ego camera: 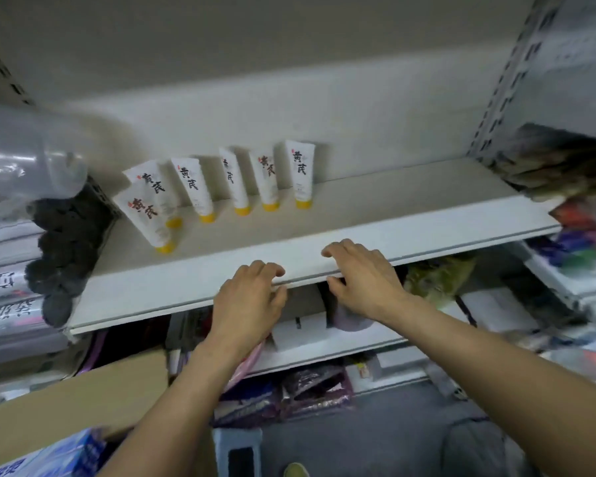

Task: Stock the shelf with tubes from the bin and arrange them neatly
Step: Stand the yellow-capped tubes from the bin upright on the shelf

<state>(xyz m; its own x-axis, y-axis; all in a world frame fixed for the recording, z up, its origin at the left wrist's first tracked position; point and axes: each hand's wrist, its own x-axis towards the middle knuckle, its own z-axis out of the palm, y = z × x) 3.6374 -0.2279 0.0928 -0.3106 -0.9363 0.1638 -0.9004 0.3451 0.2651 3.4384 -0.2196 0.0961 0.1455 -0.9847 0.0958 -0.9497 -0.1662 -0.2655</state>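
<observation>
Several white tubes with yellow caps and black lettering stand cap-down on the white shelf (pixel 375 201), in a row leaning against the back wall. The rightmost tube (pixel 301 173) stands nearly upright. At the left end, one tube (pixel 144 218) stands in front of another. My left hand (pixel 250 301) and my right hand (pixel 362 277) are at the shelf's front edge, side by side, fingers loosely curled over the lip. Neither hand holds a tube.
Dark rolled items (pixel 62 253) and plastic-wrapped packs (pixel 11 277) crowd the shelf's left end. A cardboard box (pixel 76 404) sits at the lower left. Lower shelves hold mixed packaged goods (pixel 310 390). A perforated upright (pixel 510 80) bounds the right side.
</observation>
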